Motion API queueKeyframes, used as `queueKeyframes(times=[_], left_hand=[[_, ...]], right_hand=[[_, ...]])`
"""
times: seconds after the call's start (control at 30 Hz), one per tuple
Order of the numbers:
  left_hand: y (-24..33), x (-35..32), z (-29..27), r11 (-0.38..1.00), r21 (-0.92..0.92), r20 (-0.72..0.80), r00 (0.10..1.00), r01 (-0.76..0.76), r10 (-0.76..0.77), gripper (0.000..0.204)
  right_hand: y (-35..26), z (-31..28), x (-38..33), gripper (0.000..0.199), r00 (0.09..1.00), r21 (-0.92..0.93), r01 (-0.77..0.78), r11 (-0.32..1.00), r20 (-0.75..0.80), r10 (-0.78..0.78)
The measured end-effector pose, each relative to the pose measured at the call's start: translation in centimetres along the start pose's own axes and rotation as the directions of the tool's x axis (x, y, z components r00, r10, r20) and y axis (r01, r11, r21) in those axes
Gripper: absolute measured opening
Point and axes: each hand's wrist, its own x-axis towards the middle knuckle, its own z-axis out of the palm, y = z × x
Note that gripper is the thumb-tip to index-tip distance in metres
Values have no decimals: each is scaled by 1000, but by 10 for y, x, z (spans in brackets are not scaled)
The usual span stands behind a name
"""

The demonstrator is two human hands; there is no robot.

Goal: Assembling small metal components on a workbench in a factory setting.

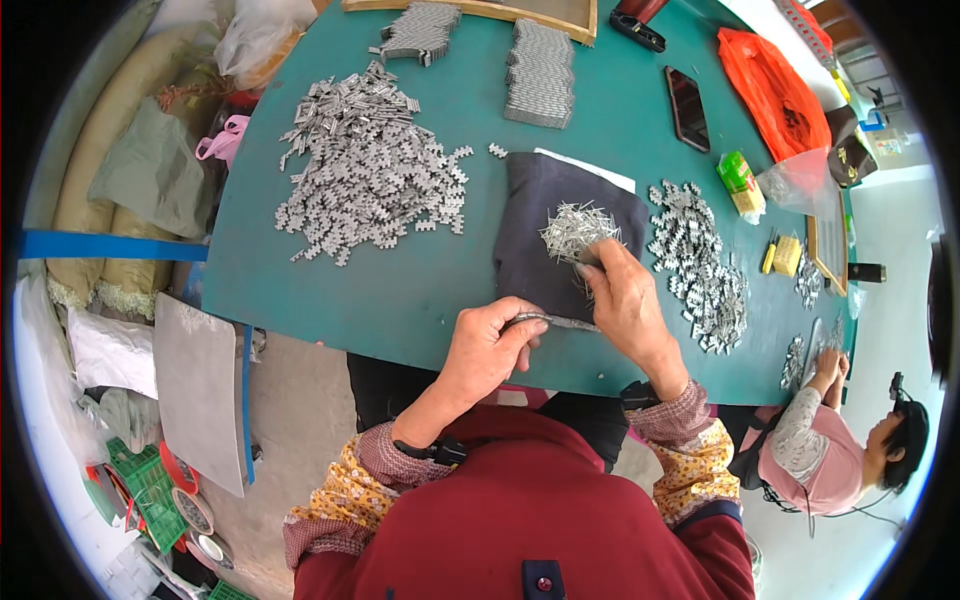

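Note:
My left hand is closed at the table's near edge. Pinched between its thumb and fingers is a narrow grey metal strip that points to the right, toward my right wrist. My right hand reaches over a folded dark cloth, its thumb and fingertips closed at the lower edge of a heap of thin metal pins. A thin pin seems to be in that pinch; the fingers partly cover it. To the right of the cloth lie small notched metal pieces.
A large heap of notched metal pieces covers the table's left side. Stacked metal links, a phone, a red plastic bag and a green packet lie farther back. At the right, a co-worker handles metal pieces.

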Motion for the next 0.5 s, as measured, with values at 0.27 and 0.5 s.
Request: queueKeyframes(times=[0.27, 0.5], left_hand=[[3, -1, 12, 999, -17, 20, 999, -36, 36, 10], [13, -4, 24, 996, 41, 51, 996, -77, 75, 11]], right_hand=[[-21, 2, -20, 10, 967, 572, -251, 781, 120, 223], [-32, 14, -37, 9, 950, 794, -299, 529, 194, 246]])
